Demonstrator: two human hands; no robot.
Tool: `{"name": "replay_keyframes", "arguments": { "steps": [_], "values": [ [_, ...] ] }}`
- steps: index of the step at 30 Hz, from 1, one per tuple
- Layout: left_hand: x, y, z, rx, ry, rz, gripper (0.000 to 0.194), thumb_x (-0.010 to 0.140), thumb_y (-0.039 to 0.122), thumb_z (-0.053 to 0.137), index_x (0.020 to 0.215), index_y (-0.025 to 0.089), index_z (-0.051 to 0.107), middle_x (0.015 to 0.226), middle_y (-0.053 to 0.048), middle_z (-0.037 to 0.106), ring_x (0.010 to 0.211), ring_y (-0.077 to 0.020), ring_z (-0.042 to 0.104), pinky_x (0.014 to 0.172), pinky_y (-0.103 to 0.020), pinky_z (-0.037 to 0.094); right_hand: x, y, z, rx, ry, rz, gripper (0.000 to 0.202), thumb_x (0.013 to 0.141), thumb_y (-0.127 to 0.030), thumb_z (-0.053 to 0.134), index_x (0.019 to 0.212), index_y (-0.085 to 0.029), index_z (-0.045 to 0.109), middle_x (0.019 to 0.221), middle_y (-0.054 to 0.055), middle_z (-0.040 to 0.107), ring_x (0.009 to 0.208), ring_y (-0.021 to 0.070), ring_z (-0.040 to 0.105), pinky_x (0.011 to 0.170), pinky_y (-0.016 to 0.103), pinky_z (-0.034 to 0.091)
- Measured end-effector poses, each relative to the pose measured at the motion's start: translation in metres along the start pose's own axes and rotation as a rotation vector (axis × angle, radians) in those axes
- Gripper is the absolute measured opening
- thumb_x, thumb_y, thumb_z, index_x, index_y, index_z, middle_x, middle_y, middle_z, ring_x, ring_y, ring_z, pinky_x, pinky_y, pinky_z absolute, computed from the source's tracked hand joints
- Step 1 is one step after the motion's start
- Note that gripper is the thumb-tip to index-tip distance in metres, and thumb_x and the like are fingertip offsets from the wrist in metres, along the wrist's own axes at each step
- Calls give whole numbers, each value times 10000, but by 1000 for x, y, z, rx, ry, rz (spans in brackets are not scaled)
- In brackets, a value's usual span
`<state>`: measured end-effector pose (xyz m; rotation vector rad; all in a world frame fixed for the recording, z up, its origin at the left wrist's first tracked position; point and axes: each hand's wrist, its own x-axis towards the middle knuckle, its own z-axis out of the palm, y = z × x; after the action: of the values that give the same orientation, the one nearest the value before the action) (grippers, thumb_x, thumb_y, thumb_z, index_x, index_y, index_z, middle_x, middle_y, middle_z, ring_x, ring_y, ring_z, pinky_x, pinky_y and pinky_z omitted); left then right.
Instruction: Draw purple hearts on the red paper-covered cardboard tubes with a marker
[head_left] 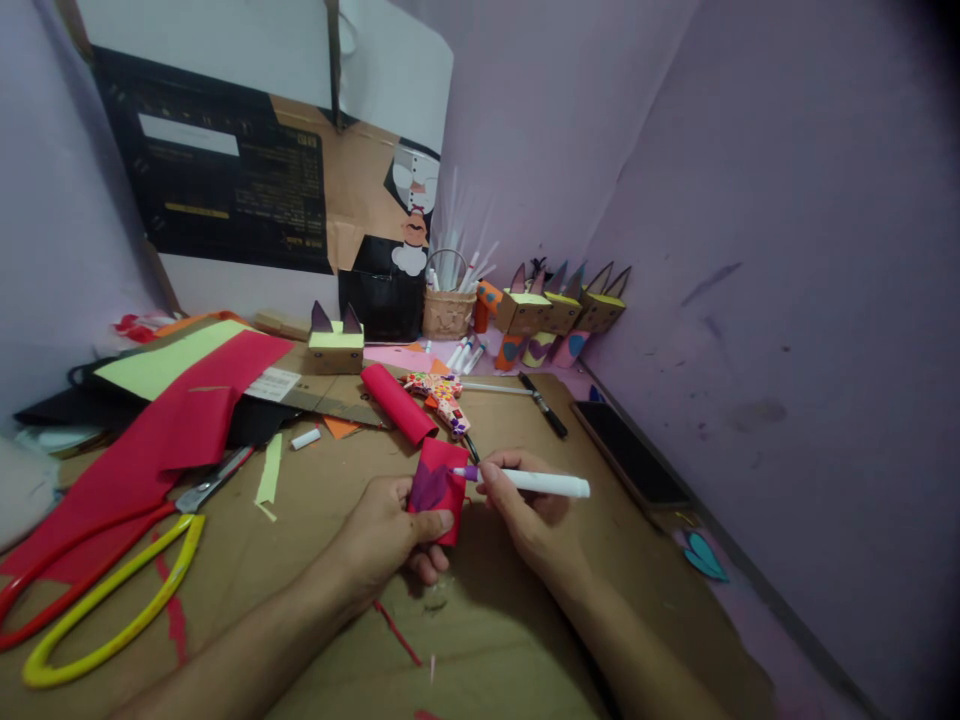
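My left hand point(384, 522) is closed around a short red paper-covered roll point(452, 500), thumb across its lower front. A purple heart shape point(430, 485) shows on the red surface. Between the fingers of my right hand point(529, 500) is a white marker point(551, 484) with a purple tip, which points left and meets or nearly meets the heart's right edge. Just behind the roll lies a longer red paper roll point(397, 403), beside a glue gun point(444, 398) wrapped in floral covering.
Scissors point(187, 520) and red paper point(187, 410) lie at left. A cardboard cat-eared box point(335, 352) stands behind, with several similar boxes point(525, 312) at back right. A marker basket point(450, 312), black marker point(544, 405), phone point(630, 450) and teal heart point(703, 556) are also around.
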<state>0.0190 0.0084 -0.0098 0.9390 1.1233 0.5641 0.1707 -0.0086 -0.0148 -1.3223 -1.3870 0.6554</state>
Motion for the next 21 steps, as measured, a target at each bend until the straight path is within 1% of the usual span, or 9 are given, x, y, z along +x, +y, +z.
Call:
{"name": "replay_keyframes", "arguments": {
  "steps": [3, 7, 11, 14, 17, 21],
  "values": [
    [0, -1, 0, 2, -5, 4, 172, 632, 231, 630, 682, 150, 487, 407, 4, 569, 306, -84, 483, 310, -155, 364, 1, 1, 0, -19, -10, -16, 214, 795, -357, 537, 741, -167, 618, 551, 4, 588, 486, 111, 527, 442, 198, 399],
    [1, -2, 0, -8, 4, 25, 162, 624, 202, 631, 678, 149, 488, 415, 27, 550, 324, -83, 495, 331, -165, 396, 1, 2, 1, -40, -10, -24, 216, 795, -358, 535, 747, -166, 621, 555, 7, 587, 514, 124, 555, 461, 207, 416],
    [0, 0, 1, 11, 6, 14, 142, 650, 196, 609, 682, 145, 480, 404, 15, 557, 311, -79, 483, 324, -158, 384, 1, 3, 1, -39, -17, -9, 212, 800, -352, 534, 747, -165, 617, 556, 3, 581, 520, 125, 564, 461, 204, 420],
    [-2, 2, 2, 15, 15, -9, 138, 659, 192, 603, 675, 145, 474, 390, 12, 555, 304, -81, 483, 318, -153, 377, 0, 2, 1, -40, -9, -3, 215, 797, -351, 533, 726, -162, 609, 546, -3, 571, 500, 120, 558, 448, 199, 421],
    [-2, 3, 2, 2, 12, -3, 138, 656, 186, 606, 674, 144, 476, 392, 15, 554, 309, -84, 490, 322, -156, 387, 0, 1, 1, -41, 2, -2, 212, 788, -344, 540, 704, -160, 604, 535, -5, 562, 503, 123, 561, 444, 197, 423],
    [-1, 2, 2, 1, 20, 5, 144, 647, 188, 616, 677, 143, 483, 393, 14, 555, 306, -82, 486, 329, -162, 395, 0, 1, 1, -31, -6, -1, 203, 779, -332, 545, 683, -161, 598, 523, -9, 564, 458, 104, 516, 420, 189, 399]
  ]
}}
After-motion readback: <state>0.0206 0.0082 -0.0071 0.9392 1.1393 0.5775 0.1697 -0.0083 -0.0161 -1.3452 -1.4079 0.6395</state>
